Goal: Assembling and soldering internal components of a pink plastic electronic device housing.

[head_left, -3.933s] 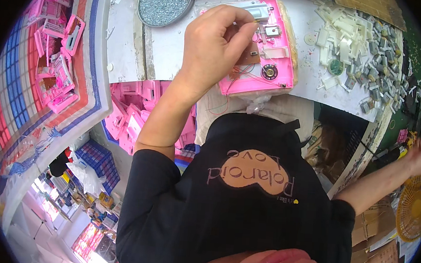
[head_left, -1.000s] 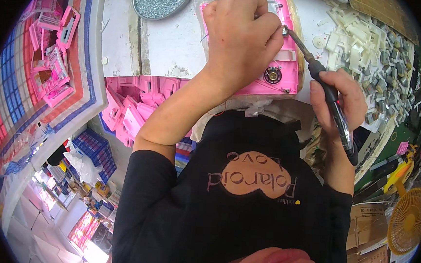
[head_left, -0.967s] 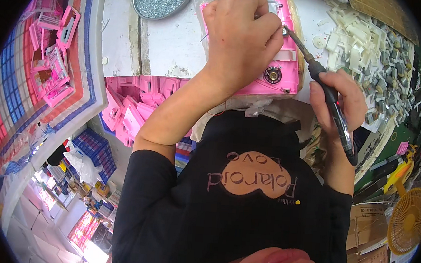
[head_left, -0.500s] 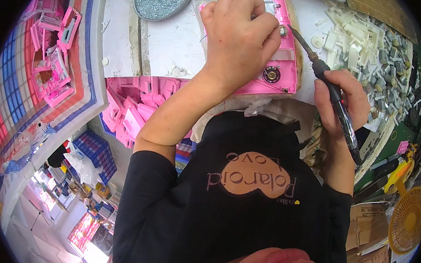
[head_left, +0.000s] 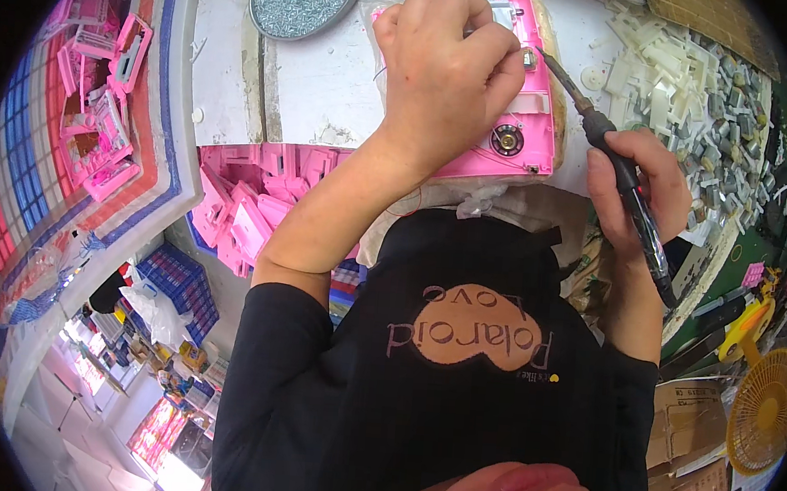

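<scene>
A pink plastic casing [head_left: 474,164] lies open on the work table, with a small round speaker [head_left: 508,140] and a metal part [head_left: 528,59] inside it. My left hand [head_left: 451,76] is over the casing with its fingers bent together in a pinch. What they hold is hidden beneath the hand. My right hand [head_left: 639,185] grips a soldering iron [head_left: 631,175] with a black handle, just right of the casing. The iron's thin tip points up and left, close to the metal part; I cannot tell whether they touch.
A round dish of small screws [head_left: 303,2] stands at the far left of the table. White plastic parts [head_left: 661,68] and small grey motor-like parts [head_left: 739,133] are heaped at right. Pink plastic pieces [head_left: 249,222] are piled below the table edge. A yellow fan [head_left: 767,413] stands lower right.
</scene>
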`<act>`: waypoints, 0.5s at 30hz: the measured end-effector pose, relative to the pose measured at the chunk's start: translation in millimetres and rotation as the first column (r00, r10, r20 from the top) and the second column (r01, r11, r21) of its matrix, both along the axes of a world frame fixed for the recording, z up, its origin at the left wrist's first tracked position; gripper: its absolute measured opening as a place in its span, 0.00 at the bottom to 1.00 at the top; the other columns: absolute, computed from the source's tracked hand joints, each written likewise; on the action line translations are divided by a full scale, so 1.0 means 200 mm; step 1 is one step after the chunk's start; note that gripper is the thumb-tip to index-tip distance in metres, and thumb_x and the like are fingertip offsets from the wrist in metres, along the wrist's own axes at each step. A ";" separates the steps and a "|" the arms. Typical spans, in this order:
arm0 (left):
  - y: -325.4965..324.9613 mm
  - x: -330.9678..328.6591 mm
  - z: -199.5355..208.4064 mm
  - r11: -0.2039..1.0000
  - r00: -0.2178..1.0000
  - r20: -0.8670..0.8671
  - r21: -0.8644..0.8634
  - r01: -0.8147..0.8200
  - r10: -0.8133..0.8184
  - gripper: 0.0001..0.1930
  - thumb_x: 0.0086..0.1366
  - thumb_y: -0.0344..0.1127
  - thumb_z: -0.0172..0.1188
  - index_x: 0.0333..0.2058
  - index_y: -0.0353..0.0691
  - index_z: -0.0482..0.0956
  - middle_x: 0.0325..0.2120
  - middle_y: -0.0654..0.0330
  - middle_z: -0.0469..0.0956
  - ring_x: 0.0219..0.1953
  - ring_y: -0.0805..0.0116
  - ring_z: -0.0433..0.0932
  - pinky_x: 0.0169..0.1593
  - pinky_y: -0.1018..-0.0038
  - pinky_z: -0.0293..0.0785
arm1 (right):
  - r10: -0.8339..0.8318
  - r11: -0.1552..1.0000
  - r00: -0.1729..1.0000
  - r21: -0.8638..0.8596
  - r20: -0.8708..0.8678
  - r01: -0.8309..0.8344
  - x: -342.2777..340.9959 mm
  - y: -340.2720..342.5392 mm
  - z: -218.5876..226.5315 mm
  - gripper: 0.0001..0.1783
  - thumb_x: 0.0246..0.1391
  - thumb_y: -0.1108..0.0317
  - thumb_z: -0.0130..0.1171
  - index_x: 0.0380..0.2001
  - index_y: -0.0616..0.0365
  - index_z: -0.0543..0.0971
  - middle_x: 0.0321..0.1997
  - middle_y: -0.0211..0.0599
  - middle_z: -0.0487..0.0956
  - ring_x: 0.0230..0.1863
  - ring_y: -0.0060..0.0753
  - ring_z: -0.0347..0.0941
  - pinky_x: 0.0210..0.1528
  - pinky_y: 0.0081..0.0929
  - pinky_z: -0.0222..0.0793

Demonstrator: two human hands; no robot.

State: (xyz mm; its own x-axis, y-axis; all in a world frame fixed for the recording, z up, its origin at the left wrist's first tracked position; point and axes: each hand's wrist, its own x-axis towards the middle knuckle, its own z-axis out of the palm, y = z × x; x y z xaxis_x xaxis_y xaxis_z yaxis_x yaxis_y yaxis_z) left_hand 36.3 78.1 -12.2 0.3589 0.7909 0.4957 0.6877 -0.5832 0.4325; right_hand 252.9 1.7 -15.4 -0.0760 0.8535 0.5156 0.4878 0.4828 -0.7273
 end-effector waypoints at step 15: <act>0.00 0.00 -0.01 0.999 1.000 -0.020 0.046 0.002 -0.001 0.06 0.51 0.32 0.68 0.25 0.43 0.78 0.31 0.58 0.72 0.36 0.55 0.70 0.42 0.57 0.59 | 0.047 0.998 0.999 0.040 0.009 -0.047 -0.03 0.03 0.00 0.16 0.47 0.73 0.75 0.39 0.60 0.81 0.24 0.37 0.79 0.21 0.31 0.73 0.24 0.23 0.67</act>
